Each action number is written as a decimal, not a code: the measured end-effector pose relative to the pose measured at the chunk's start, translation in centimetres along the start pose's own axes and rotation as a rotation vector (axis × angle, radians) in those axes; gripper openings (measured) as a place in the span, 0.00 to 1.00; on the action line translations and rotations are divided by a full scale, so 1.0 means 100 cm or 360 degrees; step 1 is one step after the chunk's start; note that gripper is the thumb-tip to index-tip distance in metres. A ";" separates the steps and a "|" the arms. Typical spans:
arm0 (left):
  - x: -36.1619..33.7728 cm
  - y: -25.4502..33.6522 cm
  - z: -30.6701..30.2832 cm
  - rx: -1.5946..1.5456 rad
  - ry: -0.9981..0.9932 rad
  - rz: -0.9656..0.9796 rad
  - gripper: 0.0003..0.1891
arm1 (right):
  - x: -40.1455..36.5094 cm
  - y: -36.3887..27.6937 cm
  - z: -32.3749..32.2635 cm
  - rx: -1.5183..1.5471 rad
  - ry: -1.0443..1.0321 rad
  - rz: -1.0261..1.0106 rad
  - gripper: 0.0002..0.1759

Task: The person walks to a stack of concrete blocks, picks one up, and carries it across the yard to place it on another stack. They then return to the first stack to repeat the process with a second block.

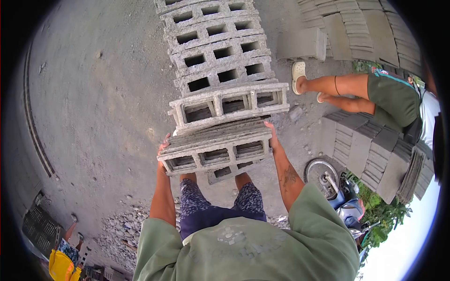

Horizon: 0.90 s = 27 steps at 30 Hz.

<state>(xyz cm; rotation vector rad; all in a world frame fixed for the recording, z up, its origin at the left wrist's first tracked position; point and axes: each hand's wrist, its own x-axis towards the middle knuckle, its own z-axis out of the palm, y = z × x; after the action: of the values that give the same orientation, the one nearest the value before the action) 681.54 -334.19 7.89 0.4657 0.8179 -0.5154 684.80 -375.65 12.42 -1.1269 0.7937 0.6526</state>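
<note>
A grey hollow concrete block [213,144] with three openings is held level in front of my body, between both hands. My left hand [163,146] is closed around its left end. At the right end, my right hand [271,133] grips the block with the fingers partly hidden behind it. Just beyond it, another hollow block [187,127] lies at the near end of a long row of stacked blocks [213,63]. Below the held block, part of a lower block [219,179] shows near my legs.
A person in dark shorts [391,96] and pale clogs stands at the right beside stacked blocks [347,136]. A parked motorcycle [340,196] is at lower right. Loose stones [124,229] lie at lower left, near a person in yellow [61,266].
</note>
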 end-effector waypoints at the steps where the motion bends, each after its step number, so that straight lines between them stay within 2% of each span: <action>1: 0.000 0.002 0.000 0.0005 -0.0047 -0.0013 0.35 | -0.003 -0.001 0.001 0.0051 -0.0030 0.0014 0.32; 5: -0.002 0.005 0.001 0.0038 -0.0028 -0.0022 0.32 | -0.010 0.015 -0.006 0.0039 -0.0009 -0.0067 0.30; 6: -0.011 0.007 0.005 0.0054 0.0036 -0.0044 0.29 | -0.033 0.006 0.018 0.0062 0.0127 -0.0271 0.25; 8: -0.039 0.007 0.014 0.0059 0.0019 -0.0048 0.29 | -0.057 0.020 0.020 0.0235 0.0084 -0.0159 0.24; 11: -0.095 0.005 0.008 0.0126 -0.0020 -0.0052 0.28 | -0.114 0.041 0.016 0.0326 -0.0042 -0.0113 0.26; 12: -0.109 -0.005 -0.009 0.0125 -0.0009 0.0043 0.28 | -0.132 0.044 0.015 0.0315 -0.0125 -0.0112 0.28; 13: -0.143 -0.001 0.021 0.0191 0.0114 -0.0033 0.29 | -0.152 0.045 0.016 0.0310 -0.0089 -0.0093 0.27; 14: -0.163 -0.009 0.014 0.0199 0.0132 -0.0007 0.29 | -0.165 0.057 0.007 0.0439 -0.0103 -0.0077 0.28; 17: -0.234 -0.035 0.013 0.0417 0.0061 0.0268 0.31 | -0.216 0.041 0.010 0.0267 -0.0294 -0.0203 0.38; 18: -0.262 -0.045 0.021 0.0394 0.0087 0.0392 0.31 | -0.237 0.032 0.020 0.0375 -0.0298 -0.0130 0.40; 19: -0.291 -0.055 0.036 0.0169 0.0168 0.0423 0.31 | -0.260 0.021 0.030 0.0474 -0.0289 -0.0040 0.43; 20: -0.316 -0.066 0.045 -0.0068 0.0232 0.0463 0.32 | -0.275 0.014 0.029 0.0319 -0.0311 -0.0009 0.45; 21: -0.330 -0.078 0.042 0.0097 0.0138 0.0506 0.34 | -0.283 0.007 0.029 0.0145 -0.0345 0.0008 0.47; 23: -0.345 -0.103 0.021 0.0408 0.0083 0.0683 0.35 | -0.295 0.004 0.034 0.0200 -0.0348 0.0109 0.47; 25: -0.361 -0.121 0.007 0.0266 0.0081 0.0695 0.35 | -0.296 0.005 0.033 0.0143 -0.0441 0.0114 0.48; 27: -0.390 -0.125 0.004 -0.0005 0.0021 0.0670 0.36 | -0.312 -0.001 0.059 -0.0036 -0.0406 0.0020 0.47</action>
<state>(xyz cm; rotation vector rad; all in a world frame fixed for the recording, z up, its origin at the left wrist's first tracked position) 651.85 -334.49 36.07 0.6199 0.7074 -0.1213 668.48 -371.92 39.45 -1.0348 0.5768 0.7996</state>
